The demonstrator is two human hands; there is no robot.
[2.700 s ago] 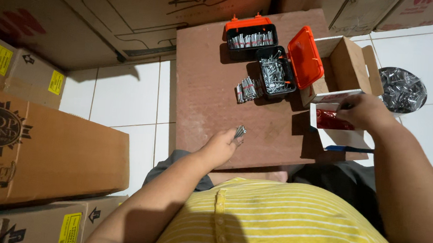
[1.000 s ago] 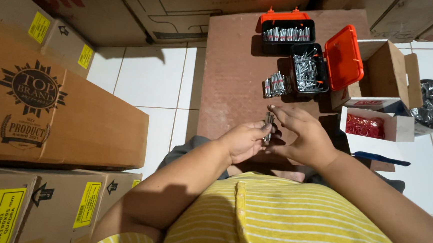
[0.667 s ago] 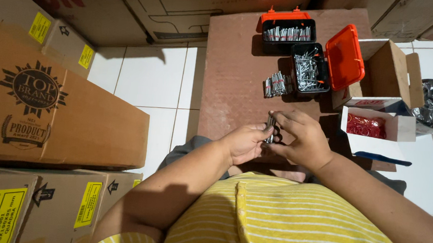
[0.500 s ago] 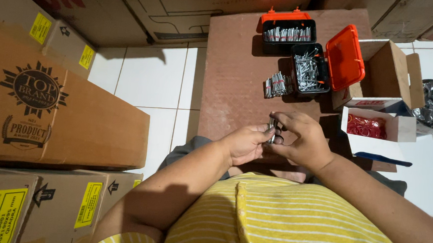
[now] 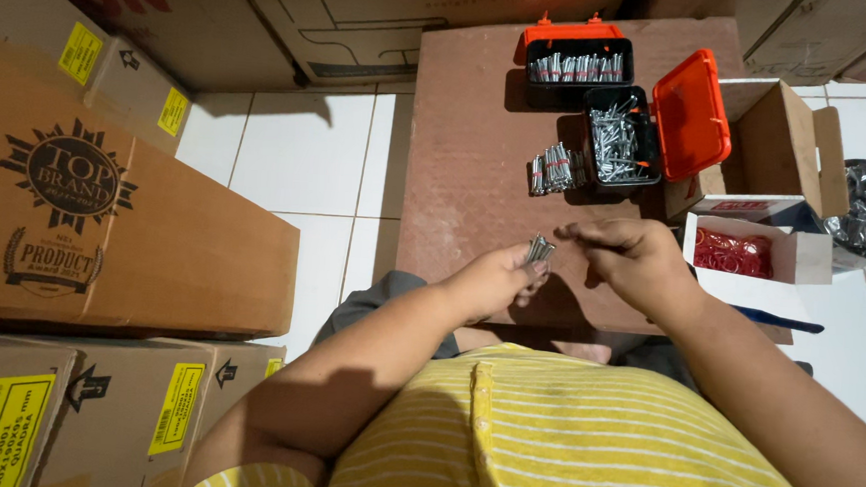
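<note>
Left hand [image 5: 496, 277] closed around a small bundle of silver screws [image 5: 538, 248], heads sticking up past the fingertips, over the near part of the brown tabletop [image 5: 468, 155]. Right hand [image 5: 633, 254] just beside it, apart from the bundle, fingers curled narrow; cannot tell whether it holds anything.

Far side of tabletop: two black cases with orange lids [image 5: 689, 114], both holding screws; banded bundles [image 5: 556, 168] lie beside them. To the right, a small white box of red rubber bands [image 5: 733, 254], behind it an open brown carton [image 5: 775, 144].

Left: stacked brown cardboard cartons [image 5: 152, 246], round black emblem on one, yellow rectangular labels [image 5: 80, 53] on others.
</note>
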